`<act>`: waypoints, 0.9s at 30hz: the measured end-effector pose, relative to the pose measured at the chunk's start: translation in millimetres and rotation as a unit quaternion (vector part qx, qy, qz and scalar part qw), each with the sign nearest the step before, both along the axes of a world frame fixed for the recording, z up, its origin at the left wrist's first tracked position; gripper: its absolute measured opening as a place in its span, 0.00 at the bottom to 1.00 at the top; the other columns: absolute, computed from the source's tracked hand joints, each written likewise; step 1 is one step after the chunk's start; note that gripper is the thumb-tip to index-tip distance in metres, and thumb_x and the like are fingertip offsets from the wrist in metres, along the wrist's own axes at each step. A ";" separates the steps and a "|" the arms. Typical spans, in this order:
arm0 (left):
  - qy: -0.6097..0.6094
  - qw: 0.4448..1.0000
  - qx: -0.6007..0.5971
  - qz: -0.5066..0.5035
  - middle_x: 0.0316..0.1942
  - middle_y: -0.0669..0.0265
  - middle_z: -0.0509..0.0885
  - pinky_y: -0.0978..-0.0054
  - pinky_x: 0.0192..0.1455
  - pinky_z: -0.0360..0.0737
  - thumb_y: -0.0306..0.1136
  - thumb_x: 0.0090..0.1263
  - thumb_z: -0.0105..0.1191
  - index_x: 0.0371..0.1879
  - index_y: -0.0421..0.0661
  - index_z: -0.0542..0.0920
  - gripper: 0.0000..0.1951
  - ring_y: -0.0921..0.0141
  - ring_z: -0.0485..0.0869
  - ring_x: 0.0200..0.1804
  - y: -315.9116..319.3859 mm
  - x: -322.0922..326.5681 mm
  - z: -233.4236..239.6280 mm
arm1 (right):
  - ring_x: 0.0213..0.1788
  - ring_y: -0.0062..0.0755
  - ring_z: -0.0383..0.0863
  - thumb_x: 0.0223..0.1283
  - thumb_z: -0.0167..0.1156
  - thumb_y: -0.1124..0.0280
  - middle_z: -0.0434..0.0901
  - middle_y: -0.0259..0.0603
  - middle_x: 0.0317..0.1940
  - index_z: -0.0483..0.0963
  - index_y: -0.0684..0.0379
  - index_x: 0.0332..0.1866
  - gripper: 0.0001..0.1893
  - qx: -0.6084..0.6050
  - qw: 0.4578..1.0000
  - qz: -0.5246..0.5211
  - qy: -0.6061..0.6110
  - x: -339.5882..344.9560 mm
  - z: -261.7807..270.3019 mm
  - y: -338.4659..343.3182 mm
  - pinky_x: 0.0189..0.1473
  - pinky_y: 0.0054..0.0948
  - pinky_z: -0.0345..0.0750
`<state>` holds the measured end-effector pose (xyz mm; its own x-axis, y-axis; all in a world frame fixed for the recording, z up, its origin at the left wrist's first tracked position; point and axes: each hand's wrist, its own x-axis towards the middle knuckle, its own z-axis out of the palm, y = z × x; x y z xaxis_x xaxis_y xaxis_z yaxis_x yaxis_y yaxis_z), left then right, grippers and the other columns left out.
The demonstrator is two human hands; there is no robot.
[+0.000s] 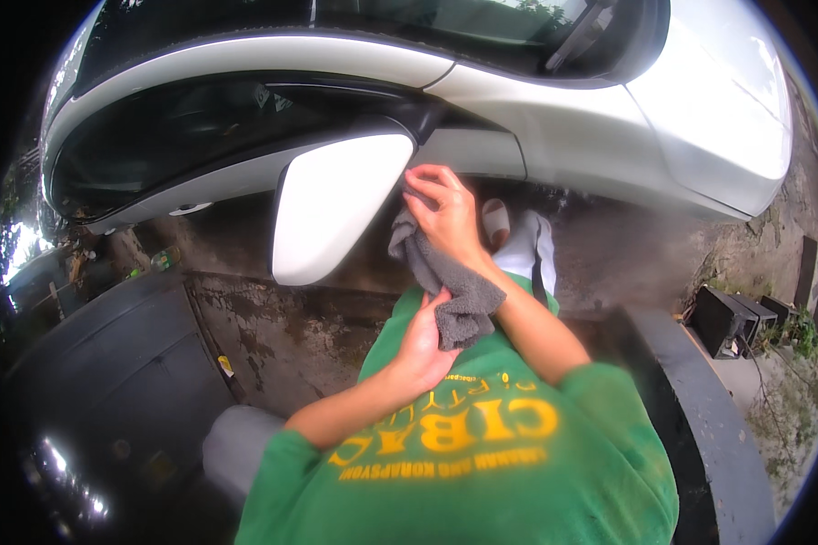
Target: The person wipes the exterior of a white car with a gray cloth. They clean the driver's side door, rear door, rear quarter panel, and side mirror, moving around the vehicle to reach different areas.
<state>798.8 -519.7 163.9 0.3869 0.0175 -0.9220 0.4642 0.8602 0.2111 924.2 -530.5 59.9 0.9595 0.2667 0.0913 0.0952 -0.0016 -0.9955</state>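
Note:
A grey terry cloth [463, 317] hangs bunched between my two hands. My right hand [450, 208] pinches its upper end, with the fingertips close beside the inner edge of a white car side mirror [344, 208]; whether they touch the mirror is unclear. Lower down, my left hand [426, 340] holds the cloth's hanging part against its palm, in front of my green shirt. The mirror sticks out from the door of a white car [566, 129], below a dark side window [177, 136]. Its glass faces away from view.
A door handle [192, 208] lies left of the mirror. Black planter boxes [722, 320] stand at right, beyond a grey ledge [699, 402]. At lower left is a large dark panel [123, 354], with a plastic bottle [166, 258] near its far edge. The ground [300, 327] is stained and rough.

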 end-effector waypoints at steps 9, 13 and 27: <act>-0.044 0.996 0.073 0.018 0.59 0.65 0.78 0.61 0.64 0.74 0.44 0.78 0.43 0.62 0.47 0.71 0.20 0.66 0.78 0.61 -14.2 -0.5 -22.1 | 0.46 0.42 0.82 0.50 0.65 0.80 0.80 0.42 0.44 0.82 0.61 0.47 0.16 0.026 0.995 -0.086 -0.030 14.1 -17.1 -4.2 0.48 0.32 0.79; -0.039 0.992 0.116 0.016 0.58 0.65 0.79 0.63 0.64 0.74 0.44 0.78 0.44 0.62 0.46 0.71 0.20 0.67 0.78 0.60 -9.8 -4.7 -27.2 | 0.47 0.42 0.81 0.47 0.66 0.80 0.79 0.41 0.45 0.81 0.60 0.47 0.17 0.039 0.991 -0.098 -0.081 6.9 -26.6 9.7 0.49 0.34 0.79; -0.071 0.991 0.113 -0.018 0.59 0.66 0.78 0.62 0.65 0.72 0.43 0.79 0.42 0.63 0.50 0.69 0.19 0.66 0.77 0.61 -2.7 -12.6 -39.4 | 0.46 0.40 0.78 0.48 0.66 0.78 0.78 0.37 0.46 0.82 0.57 0.45 0.16 -0.055 0.970 -0.124 -0.201 23.3 -30.3 1.8 0.48 0.36 0.79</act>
<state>786.1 -522.4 124.5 0.5168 0.2002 -0.8323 0.4455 0.7674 0.4612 947.5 -528.6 29.6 0.8877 0.0616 0.4564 0.4597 -0.1784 -0.8700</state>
